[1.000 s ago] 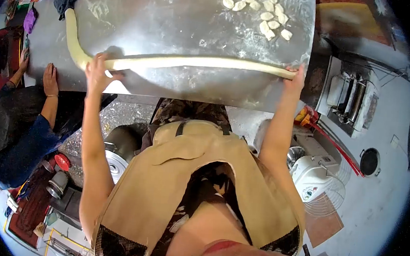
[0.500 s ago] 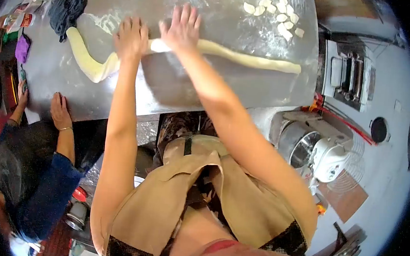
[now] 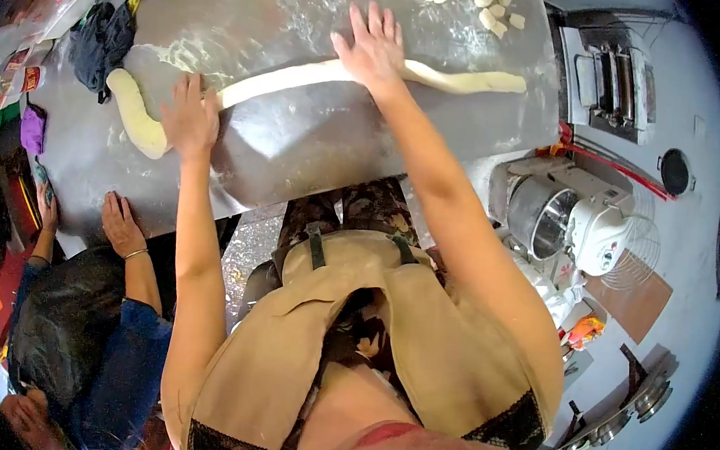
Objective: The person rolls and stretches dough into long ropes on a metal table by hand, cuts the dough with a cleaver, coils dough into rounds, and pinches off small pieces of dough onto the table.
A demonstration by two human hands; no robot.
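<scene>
A long rope of pale dough (image 3: 283, 78) lies across the floured metal table, with its thicker left end curving up and back. My left hand (image 3: 191, 120) rests on the rope near that bend, palm down and fingers spread. Farther right, my right hand (image 3: 371, 46) lies flat on the dough with its fingers apart, and the thinner end runs on past it. The parts of the rope under both palms are hidden. Several small cut dough pieces (image 3: 495, 11) lie at the far right of the table.
Dark cloth (image 3: 102, 46) and a purple cloth (image 3: 33, 129) lie along the left side. Another person's hand (image 3: 123, 225) rests on the near left edge of the metal table (image 3: 297, 161). A mixer with a steel bowl (image 3: 540, 220) stands at right, below a roller machine (image 3: 616, 84).
My hands have moved apart, the left one leftward and nearer me, the right one to the right. More of the rope shows between them, looking straighter and longer there.
</scene>
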